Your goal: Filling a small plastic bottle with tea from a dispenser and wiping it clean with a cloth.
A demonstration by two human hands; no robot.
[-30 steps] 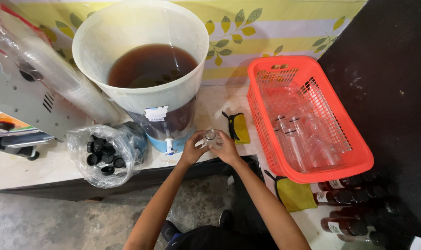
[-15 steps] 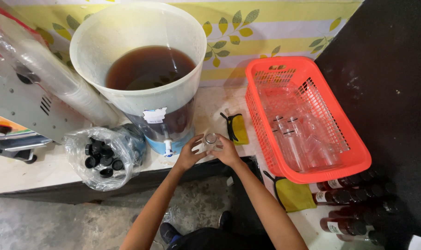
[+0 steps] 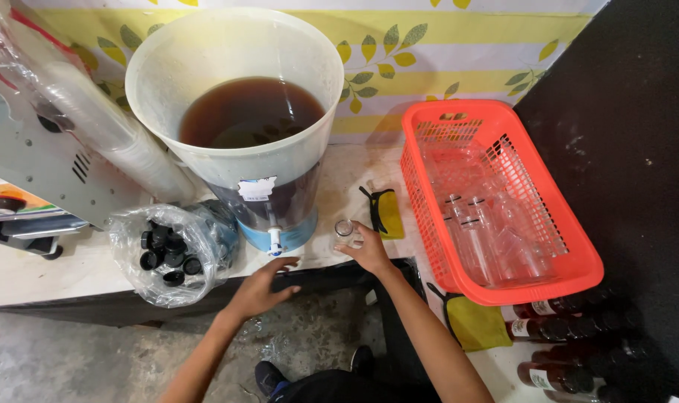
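My right hand [image 3: 369, 252] grips a small clear plastic bottle [image 3: 344, 231], upright at the counter's front edge, just right of the dispenser's tap [image 3: 274, 239]. My left hand [image 3: 263, 286] hovers with fingers spread below the tap, holding nothing. The tap belongs to a big white dispenser tub [image 3: 295, 179] on a blue base, filled with dark brown liquid [image 3: 250, 112].
A clear bag of black bottle caps [image 3: 168, 250] lies left of the tap. An orange basket [image 3: 571, 257] of empty clear bottles stands on the right. Filled dark bottles [image 3: 571, 351] lie below it. A sleeve of stacked cups [image 3: 108, 130] leans at left. A yellow-black tool [image 3: 384, 213] lies by the bottle.
My left hand has let go of the bottle and dropped down and left, below the tap. My right hand alone keeps the bottle.
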